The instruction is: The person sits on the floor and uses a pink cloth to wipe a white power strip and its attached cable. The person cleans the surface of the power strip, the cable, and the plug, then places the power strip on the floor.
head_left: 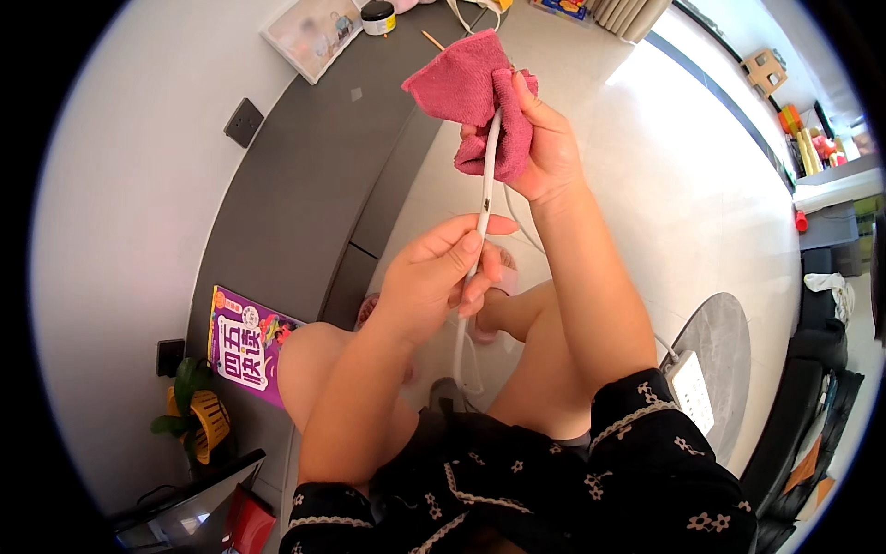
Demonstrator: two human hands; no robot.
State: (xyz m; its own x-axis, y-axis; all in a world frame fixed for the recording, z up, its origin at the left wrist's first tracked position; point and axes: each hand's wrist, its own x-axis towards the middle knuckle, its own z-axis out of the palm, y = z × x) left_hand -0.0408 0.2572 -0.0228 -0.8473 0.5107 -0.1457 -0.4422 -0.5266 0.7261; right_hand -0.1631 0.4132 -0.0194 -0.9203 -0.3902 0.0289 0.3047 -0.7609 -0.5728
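Observation:
A white cable (491,163) runs lengthwise between my two hands, with a small dark mark on its sheath. My left hand (443,270) pinches the cable between thumb and fingers, below that mark. Higher up, my right hand (547,138) grips a crumpled pink-red terry cloth (467,76) that is folded around the cable. The cable's upper part is hidden in the cloth. Below my left hand the cable drops between my knees toward a dark grey object (446,396) that I cannot identify.
A long dark grey cabinet (304,180) on the left carries a purple book (242,346), a framed picture (315,34) and a jar (378,17). A yellow plant pot (201,426) stands lower left. To the right, a white power strip (692,391) rests by an oval grey table (727,360); beyond is a black sofa (782,422).

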